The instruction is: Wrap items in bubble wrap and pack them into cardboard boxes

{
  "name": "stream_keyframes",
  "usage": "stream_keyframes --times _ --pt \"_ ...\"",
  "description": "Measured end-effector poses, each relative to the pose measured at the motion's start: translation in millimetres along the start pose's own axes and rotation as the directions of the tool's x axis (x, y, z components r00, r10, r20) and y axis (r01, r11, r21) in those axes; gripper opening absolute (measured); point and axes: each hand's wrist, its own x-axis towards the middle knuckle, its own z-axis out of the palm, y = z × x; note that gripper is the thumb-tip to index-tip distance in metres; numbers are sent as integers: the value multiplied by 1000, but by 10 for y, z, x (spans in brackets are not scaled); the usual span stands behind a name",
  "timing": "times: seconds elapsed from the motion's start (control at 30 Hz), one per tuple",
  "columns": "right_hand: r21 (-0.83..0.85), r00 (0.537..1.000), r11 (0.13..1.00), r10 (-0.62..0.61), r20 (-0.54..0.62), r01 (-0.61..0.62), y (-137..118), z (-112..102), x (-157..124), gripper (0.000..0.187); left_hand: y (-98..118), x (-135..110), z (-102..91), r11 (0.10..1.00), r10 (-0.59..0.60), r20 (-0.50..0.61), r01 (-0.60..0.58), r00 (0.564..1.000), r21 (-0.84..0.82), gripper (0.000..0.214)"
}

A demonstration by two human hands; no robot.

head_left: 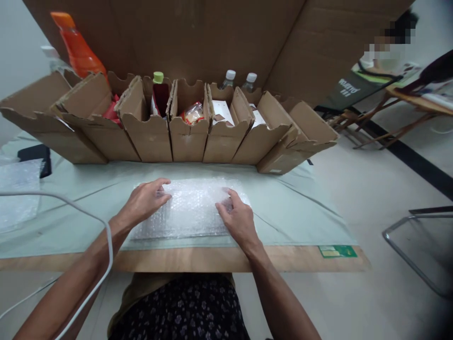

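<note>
1. Closest to the camera is the person's lap in a dark flowered fabric [184, 307], with both bare forearms reaching forward over it.
2. A white cable [106, 255] loops across the left forearm and runs off to the left.
3. The left hand [145, 200] lies palm down on the near-left part of a sheet of bubble wrap [193, 210]. Its fingers are loosely spread and grip nothing.
4. The right hand [239, 219] rests flat on the sheet's right side, fingers extended with the tips on the plastic, likewise holding nothing.
5. The bubble wrap lies flat between the two hands, on a pale green cloth [293, 212] near the front edge of the wooden table [300, 259].
6. A green label [338, 251] sits at the cloth's near-right corner.
7. Behind the sheet, a row of open cardboard bins [152, 137] fans across the table in front of a tall cardboard backing.
8. An orange spray bottle [76, 49] stands up out of the left bins.
9. A green-capped bottle [158, 78] stands further along, and a clear packet [193, 113] is in the bin beside it.
10. Two white-capped bottles [230, 75] stand behind the bins to the right.
11. More bubble wrap [17, 189] lies at the far left of the table, well apart from the hands.
12. A metal chair frame [406, 250] stands on the floor to the right.
</note>
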Motion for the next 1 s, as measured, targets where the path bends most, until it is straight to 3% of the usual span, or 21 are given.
stream_keyframes --times 0.13,0.23,0.37,0.47,0.57,0.7,0.87,1.0 --pt "-279 979 952 -167 -121 128 60 48 -50 53 -43 20 121 994 42 -9 -40 999 103 46" --pt "-326 926 911 -326 -191 253 -66 -23 -111 49 -86 3 127 978 139 -42 -130 989 164 45" --pt "-207 892 872 -451 15 444 -274 11 -141 36 -114 73 81 958 254 -47 -245 966 149 49" --pt "-190 879 863 -433 199 467 -322 149 -135 39 -118 188 12 963 208 43 -213 977 164 62" --pt "-237 876 857 -392 280 459 -316 240 -130 44 -111 314 -66 962 141 185 -178 973 206 82" --pt "-260 876 856 -360 321 447 -336 236 -124 44 -70 457 -142 951 48 339 -146 940 271 93" --pt "-265 880 863 -336 337 431 -363 225 -117 43 -14 643 -161 938 -29 435 -125 900 322 98" --pt "-274 882 862 -330 336 427 -362 243 -119 43 7 779 -167 939 -22 530 -165 848 303 80"
